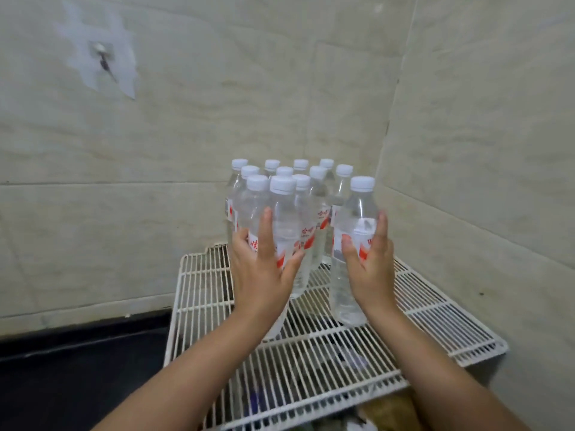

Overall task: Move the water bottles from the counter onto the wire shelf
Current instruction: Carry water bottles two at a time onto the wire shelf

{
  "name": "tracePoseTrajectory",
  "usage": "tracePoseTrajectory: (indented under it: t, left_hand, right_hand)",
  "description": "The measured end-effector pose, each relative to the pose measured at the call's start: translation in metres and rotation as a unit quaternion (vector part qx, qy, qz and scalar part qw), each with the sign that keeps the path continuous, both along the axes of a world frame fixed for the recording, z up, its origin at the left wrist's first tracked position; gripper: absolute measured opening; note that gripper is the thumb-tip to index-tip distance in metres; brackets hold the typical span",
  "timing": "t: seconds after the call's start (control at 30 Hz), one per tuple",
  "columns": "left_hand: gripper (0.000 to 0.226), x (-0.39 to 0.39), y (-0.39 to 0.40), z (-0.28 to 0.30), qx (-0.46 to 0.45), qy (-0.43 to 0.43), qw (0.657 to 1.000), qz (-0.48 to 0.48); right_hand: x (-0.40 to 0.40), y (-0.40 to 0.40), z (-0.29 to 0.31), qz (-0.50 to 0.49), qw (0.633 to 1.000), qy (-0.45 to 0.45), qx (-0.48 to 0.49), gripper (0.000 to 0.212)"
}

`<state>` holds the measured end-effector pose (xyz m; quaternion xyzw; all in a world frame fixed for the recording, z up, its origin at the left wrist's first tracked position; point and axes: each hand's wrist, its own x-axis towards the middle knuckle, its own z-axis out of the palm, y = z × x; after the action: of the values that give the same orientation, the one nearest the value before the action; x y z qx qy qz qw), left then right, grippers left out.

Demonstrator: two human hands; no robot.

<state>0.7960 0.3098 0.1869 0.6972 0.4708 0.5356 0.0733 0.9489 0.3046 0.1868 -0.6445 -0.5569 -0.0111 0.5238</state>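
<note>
Several clear water bottles (317,188) with white caps and red-and-white labels stand clustered at the back of the white wire shelf (435,321). My left hand (264,275) rests with straight, spread fingers against the front-left bottle (284,219), which stands upright on the shelf. My right hand (370,269) lies along the right side of a separate bottle (357,213) at the front right, thumb touching its label and fingers straight. That bottle stands a little apart from the cluster.
Tiled walls meet in a corner close behind and to the right of the shelf. A black counter (77,368) lies to the left, lower than the shelf. A wall hook (101,54) hangs at upper left. Dim items show under the wires.
</note>
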Motion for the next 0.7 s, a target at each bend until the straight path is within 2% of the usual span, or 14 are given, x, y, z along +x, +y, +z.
tracePoseTrajectory:
  t: [0.1, 0.27, 0.43, 0.53, 0.6, 0.7]
  left_hand:
    - [0.071, 0.020, 0.005, -0.010, 0.002, 0.018, 0.999, 0.050]
    - [0.091, 0.020, 0.004, -0.017, -0.028, -0.036, 0.996, 0.080]
    - [0.072, 0.005, -0.012, -0.005, -0.054, -0.026, 0.997, 0.053]
    - [0.084, -0.008, -0.014, 0.013, -0.044, -0.001, 0.997, 0.068]
    - [0.080, -0.016, -0.010, 0.034, -0.022, 0.029, 0.998, 0.060]
    - [0.056, -0.023, -0.001, 0.067, -0.045, 0.069, 0.996, 0.018]
  right_hand:
    - [0.014, 0.003, -0.007, 0.048, 0.998, -0.011, -0.046, 0.069]
    - [0.035, -0.003, -0.008, 0.100, 0.992, -0.041, -0.067, 0.077]
    - [0.047, -0.010, 0.017, 0.077, 0.993, -0.064, -0.066, 0.078]
    - [0.050, -0.004, 0.052, 0.051, 0.996, -0.075, -0.017, 0.077]
    - [0.049, 0.003, 0.076, 0.037, 0.990, -0.135, -0.016, 0.069]
    - [0.044, 0.011, 0.103, 0.012, 0.969, -0.239, -0.069, 0.052]
